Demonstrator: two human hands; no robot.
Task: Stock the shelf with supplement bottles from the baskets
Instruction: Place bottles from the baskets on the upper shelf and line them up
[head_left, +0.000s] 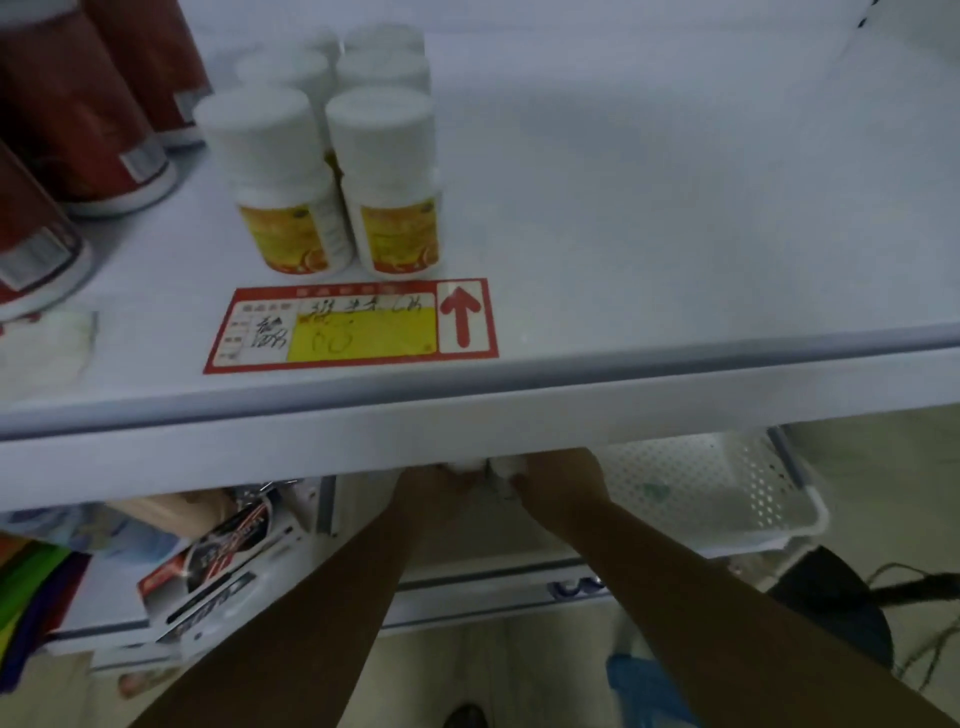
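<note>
Several white supplement bottles (291, 182) with yellow-orange labels stand in two rows on the white shelf (675, 208), behind a red price tag (353, 327). Below the shelf's front lip, my left hand (436, 483) and my right hand (561, 480) are side by side, each curled round something white, apparently a bottle (506, 467). The shelf edge hides the fingers and most of what they hold. A white perforated basket (727, 488) sits just right of my right hand, on the lower level.
Large dark red canisters (78, 114) stand at the shelf's left. Boxed goods (218, 561) and colourful packs (31, 582) lie on the lower shelf at left. A dark stool (831, 597) and cables are on the floor at right, with a blue item (644, 691) below.
</note>
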